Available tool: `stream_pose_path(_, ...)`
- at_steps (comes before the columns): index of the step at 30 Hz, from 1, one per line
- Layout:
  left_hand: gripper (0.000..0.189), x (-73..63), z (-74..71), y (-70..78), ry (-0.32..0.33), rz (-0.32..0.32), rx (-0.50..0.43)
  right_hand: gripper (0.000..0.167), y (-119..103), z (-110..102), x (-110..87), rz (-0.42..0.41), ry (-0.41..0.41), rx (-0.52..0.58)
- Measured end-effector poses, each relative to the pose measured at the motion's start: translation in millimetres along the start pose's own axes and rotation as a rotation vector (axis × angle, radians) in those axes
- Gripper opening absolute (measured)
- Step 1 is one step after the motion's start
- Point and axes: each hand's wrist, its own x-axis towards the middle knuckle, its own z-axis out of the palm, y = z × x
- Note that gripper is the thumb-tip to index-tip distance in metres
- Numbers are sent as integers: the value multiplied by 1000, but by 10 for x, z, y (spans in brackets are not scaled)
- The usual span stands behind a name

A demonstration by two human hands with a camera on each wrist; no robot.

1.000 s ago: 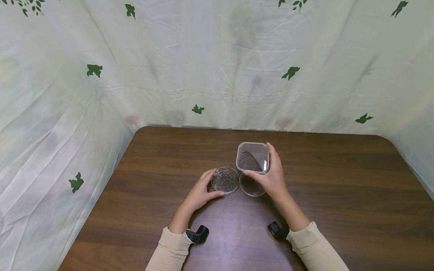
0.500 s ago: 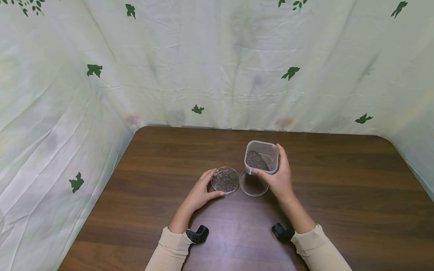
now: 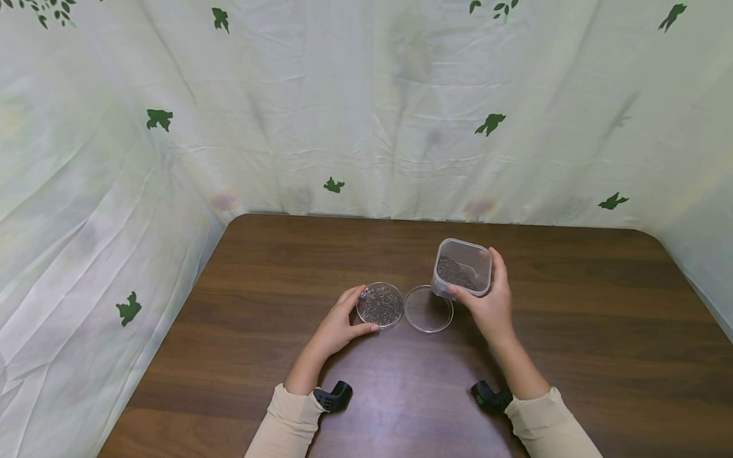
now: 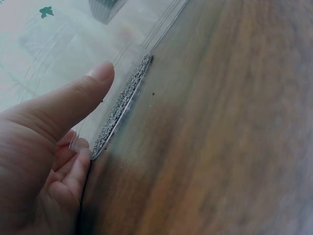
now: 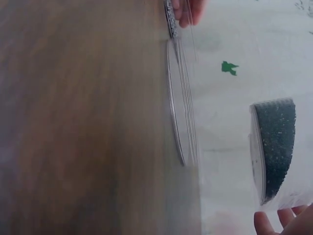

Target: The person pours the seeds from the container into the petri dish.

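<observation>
Right hand point(image 3: 491, 308) grips a translucent plastic tub point(image 3: 480, 257) above the desk point(image 3: 572, 331); left hand point(image 3: 336, 326) holds a petri dish point(image 4: 126, 68) by its sides.
The tub is square with rounded corners, open at the top, the thumb on its near wall and fingers on its right; inside, fine dark-grey granules point(image 3: 454, 273) slope down from a heap at the left. Clear and round, the petri dish sits on the desk, covered across by a shallow, fairly even layer of speckled grey grains point(image 3: 380, 305), thumb at its near edge. Just right of it lies a second shallow clear dish point(image 3: 426, 312), brown wood showing through, its far right edge overlapped by the tub in the head view.
</observation>
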Motion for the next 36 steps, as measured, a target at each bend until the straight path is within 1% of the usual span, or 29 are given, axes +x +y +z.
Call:
stream_pose_path(7,84,-1,3,-4,3,5,0,89,76,-119,-17,39,27,-26)
stream_pose_path(14,84,1,3,-4,7,9,5,89,137,-230,-34,61,69,-30)
stream_pose_path(20,84,-1,5,-8,4,4,4,90,189,-327,-54,122,103,-25)
stream_pose_path(24,84,-1,5,-6,3,4,0,90,230,-379,-55,159,119,5)
stream_pose_path(29,84,-2,4,-3,4,5,-2,90,284,-423,-61,176,134,20)
stream_pose_path(36,84,0,4,-3,7,5,-3,90,290,-455,-78,189,158,1)
